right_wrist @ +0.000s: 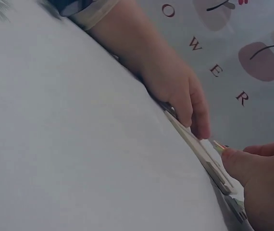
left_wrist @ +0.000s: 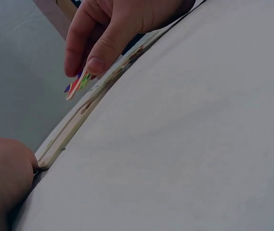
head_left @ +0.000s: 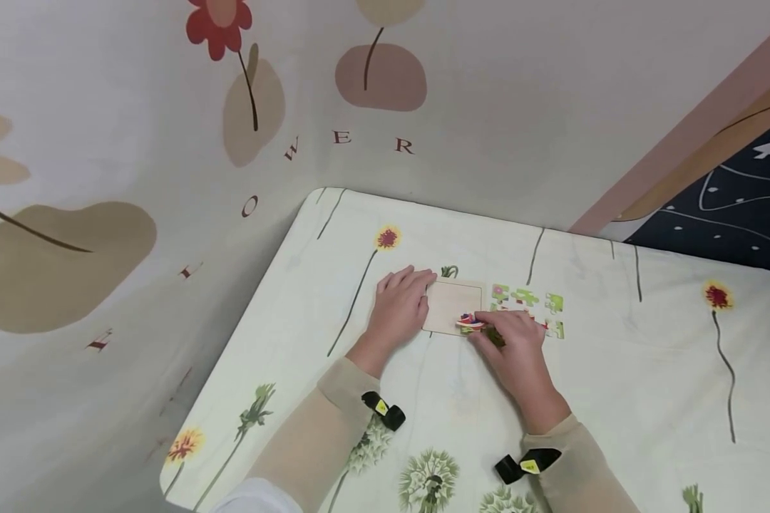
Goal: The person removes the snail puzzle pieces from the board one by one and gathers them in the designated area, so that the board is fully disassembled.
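Observation:
A pale wooden puzzle tray [head_left: 452,299] with a thin rim lies flat on the table. My left hand [head_left: 399,303] rests at its left side, its fingers along the edge and upper left corner. Between the thumb and fingers of my right hand [head_left: 516,345] is a colourful jigsaw piece [head_left: 470,321], pinched over the tray's lower right part. In the left wrist view the piece [left_wrist: 79,83] hangs tilted above the board. Several loose jigsaw pieces [head_left: 524,296] in green, white and red lie right of the tray, some hidden behind my right hand.
A white cloth [head_left: 616,370] printed with flowers and dandelions covers the table. Behind and to the left hangs a pale curtain-like backdrop [head_left: 488,142] with flower shapes and letters. A dark patterned area [head_left: 738,206] is at the far right.

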Demonstrator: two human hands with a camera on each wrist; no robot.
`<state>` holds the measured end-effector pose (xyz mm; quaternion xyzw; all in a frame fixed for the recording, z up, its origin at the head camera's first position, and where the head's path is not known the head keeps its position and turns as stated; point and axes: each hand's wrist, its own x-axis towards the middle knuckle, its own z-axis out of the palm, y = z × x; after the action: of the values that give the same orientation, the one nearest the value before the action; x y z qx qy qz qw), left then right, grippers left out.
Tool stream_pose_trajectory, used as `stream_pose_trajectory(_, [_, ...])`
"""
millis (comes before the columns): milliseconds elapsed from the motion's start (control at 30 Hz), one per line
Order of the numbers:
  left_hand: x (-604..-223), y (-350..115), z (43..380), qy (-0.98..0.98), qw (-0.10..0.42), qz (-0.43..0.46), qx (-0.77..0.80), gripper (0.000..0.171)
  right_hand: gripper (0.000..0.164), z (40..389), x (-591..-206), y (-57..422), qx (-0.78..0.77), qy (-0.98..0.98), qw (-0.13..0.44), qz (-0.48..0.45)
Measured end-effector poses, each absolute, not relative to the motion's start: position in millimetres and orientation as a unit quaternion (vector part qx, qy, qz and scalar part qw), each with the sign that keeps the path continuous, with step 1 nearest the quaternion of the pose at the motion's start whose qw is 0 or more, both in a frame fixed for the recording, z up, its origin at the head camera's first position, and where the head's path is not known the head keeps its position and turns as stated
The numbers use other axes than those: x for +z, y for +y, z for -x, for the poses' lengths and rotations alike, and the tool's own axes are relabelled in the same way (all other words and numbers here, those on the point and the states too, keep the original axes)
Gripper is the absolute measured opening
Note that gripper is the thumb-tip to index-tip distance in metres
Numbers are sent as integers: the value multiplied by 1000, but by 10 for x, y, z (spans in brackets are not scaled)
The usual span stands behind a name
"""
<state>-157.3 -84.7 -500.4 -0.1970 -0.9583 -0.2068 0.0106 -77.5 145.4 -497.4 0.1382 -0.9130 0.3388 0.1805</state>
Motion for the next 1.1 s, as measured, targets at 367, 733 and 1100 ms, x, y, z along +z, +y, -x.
stream_pose_trajectory(367, [-4996, -855, 1562, -957, 11, 199, -213, 45, 36, 698, -4947, 1580, 341, -917, 155, -134])
stream_pose_trajectory(733, [-4975, -860, 1555, -957, 11, 194, -215, 46, 39, 592, -4916, 1753, 339, -919, 159, -123])
stream_pose_trajectory(1100, [-4989, -848, 1557, -957, 9, 193, -217, 45, 40, 494, -4923, 1906, 325, -928, 159, -92])
